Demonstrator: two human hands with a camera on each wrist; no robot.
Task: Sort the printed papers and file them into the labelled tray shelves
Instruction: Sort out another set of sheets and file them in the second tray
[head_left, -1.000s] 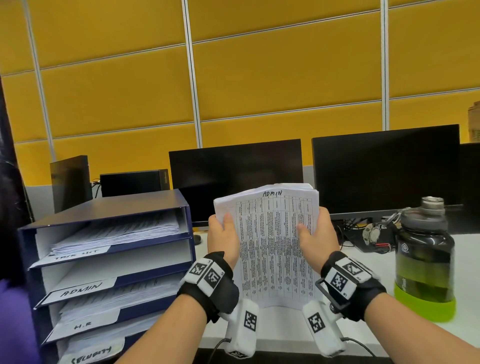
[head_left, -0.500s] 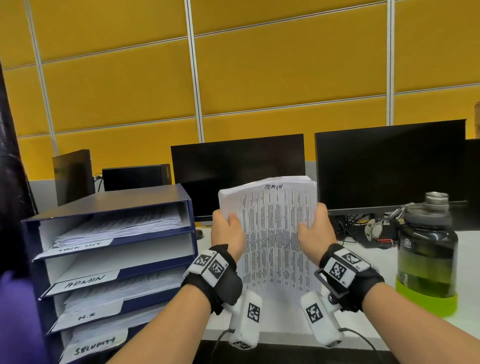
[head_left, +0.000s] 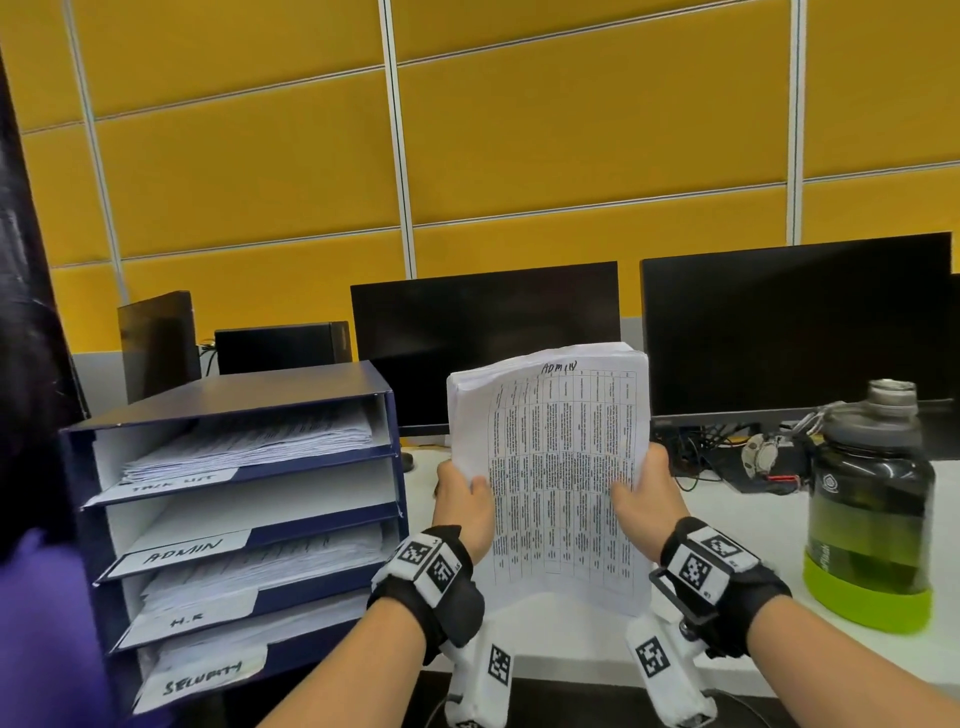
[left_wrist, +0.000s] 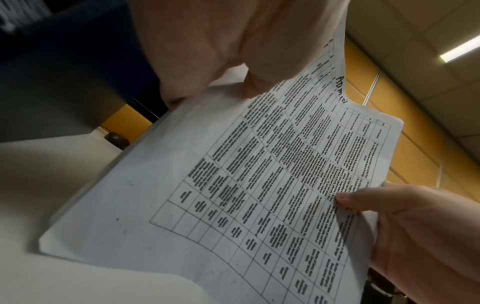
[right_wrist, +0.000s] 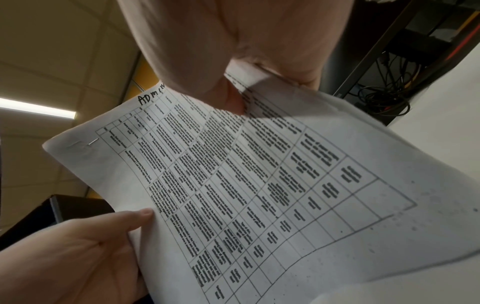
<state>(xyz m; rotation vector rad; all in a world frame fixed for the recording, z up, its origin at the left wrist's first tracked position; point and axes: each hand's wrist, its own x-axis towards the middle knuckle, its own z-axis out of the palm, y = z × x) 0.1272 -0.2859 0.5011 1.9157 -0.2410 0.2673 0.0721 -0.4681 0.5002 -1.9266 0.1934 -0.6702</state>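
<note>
Fingers (head_left: 470, 486) still grip papers (head_left: 558, 467) — tilted left.

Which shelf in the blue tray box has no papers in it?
The ADMIN shelf, second from the top. Its white floor is bare, while the three other shelves hold stacks of paper.

The tray shelves (head_left: 244, 499) stand left on the worktop (head_left: 737, 525), a bottle (head_left: 870, 509) right, two monitors (head_left: 483, 343) behind; the papers (head_left: 556, 483), seemingly stapled, are upright between them.
</note>
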